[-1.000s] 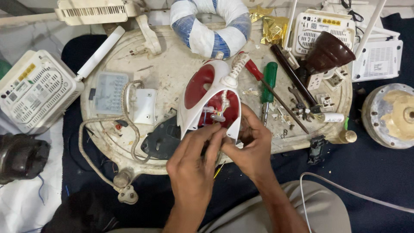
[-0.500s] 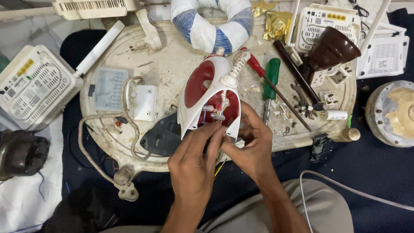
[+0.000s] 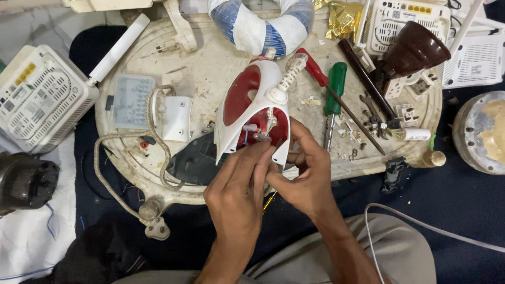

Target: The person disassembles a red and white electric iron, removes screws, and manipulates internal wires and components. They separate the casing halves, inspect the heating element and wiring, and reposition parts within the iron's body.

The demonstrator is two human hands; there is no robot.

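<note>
A white and dark red clothes iron [image 3: 252, 97] lies on a round, worn white work board [image 3: 210, 58], its rear end open so the wires inside show. My left hand [image 3: 239, 186] pinches at the wires and terminals in the open rear. My right hand [image 3: 307, 173] grips the iron's rear edge from the right and steadies it. A black sole part [image 3: 192, 163] lies just left of my hands. The iron's braided cord [image 3: 155, 137] loops to the left and ends in a plug [image 3: 157, 227].
Red [image 3: 315, 68] and green [image 3: 334, 87] screwdrivers lie right of the iron, with small parts and a brown lamp-like piece [image 3: 413, 50]. White router boxes sit at left [image 3: 39, 97] and top right [image 3: 405, 23]. A blue and white ring [image 3: 260, 26] lies behind. A round metal tin [image 3: 481, 131] is at the far right.
Both hands stay at the iron's open rear; the fingers have shifted slightly among the wires. The iron has not moved.
</note>
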